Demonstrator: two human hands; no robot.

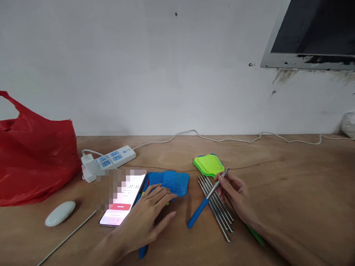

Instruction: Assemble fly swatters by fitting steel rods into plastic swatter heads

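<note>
My right hand (235,194) pinches a fly swatter handle (198,213), a metal rod with a blue grip that slants down to the left. Beneath it lies a bundle of several bare metal rods (222,218). Beyond that hand is a small stack of green mesh swatter heads (209,164), with blue showing behind. My left hand (148,212) rests with fingers stretched out over the near edge of blue mesh swatter heads (180,183), partly covering them. A blue grip end (142,252) shows below my left wrist. Part of a green grip (256,236) lies under my right forearm.
A lit phone (122,207) lies left of my left hand. Farther left are a white power strip (119,157) with a plugged-in charger (89,166), a white mouse-shaped object (60,213) and a red plastic bag (39,155). A white cable (227,140) runs along the wall.
</note>
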